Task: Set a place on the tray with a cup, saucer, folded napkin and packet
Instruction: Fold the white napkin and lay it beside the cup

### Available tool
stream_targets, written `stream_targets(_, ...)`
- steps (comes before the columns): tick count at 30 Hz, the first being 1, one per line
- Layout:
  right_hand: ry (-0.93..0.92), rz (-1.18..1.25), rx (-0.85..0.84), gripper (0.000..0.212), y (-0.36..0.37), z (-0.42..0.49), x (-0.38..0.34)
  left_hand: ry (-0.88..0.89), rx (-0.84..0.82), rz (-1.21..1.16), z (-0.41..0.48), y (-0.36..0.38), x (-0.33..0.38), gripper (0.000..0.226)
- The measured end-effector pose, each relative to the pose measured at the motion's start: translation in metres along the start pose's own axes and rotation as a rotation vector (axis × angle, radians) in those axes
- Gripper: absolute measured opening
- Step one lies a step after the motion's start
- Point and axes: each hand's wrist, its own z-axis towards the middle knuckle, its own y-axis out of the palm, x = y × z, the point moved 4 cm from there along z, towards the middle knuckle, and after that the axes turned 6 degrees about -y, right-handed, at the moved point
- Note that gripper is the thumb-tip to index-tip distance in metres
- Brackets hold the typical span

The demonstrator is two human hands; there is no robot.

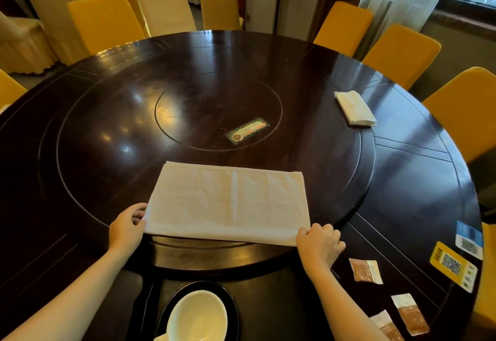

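Left hand (126,226) pinches napkin (228,203) corner at 7 o'clock, right hand (319,244) curled, grips corner at 5 o'clock

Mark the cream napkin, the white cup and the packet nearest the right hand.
cream napkin (228,203): head view, centre of the flat cloth.
white cup (197,316): head view, inside of its bowl.
nearest packet (365,271): head view, middle of its printed face.

Left hand (128,226) and right hand (319,242) pinch the napkin's (228,203) near corners.
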Motion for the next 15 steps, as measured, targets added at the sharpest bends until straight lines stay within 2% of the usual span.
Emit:
stream_targets(5, -0.006, -0.028, 0.0, 0.032, 0.0026, -0.0003, 0.0002, 0.091, -0.016, 0.013, -0.0023, -0.003, 0.0047, 0.029)
stream_targets(15, -0.019, -0.015, 0.036, 0.03, 0.0047, -0.0035, 0.0008, 0.135, -0.028, 0.036, 0.0064, -0.0007, 0.0058, 0.031)
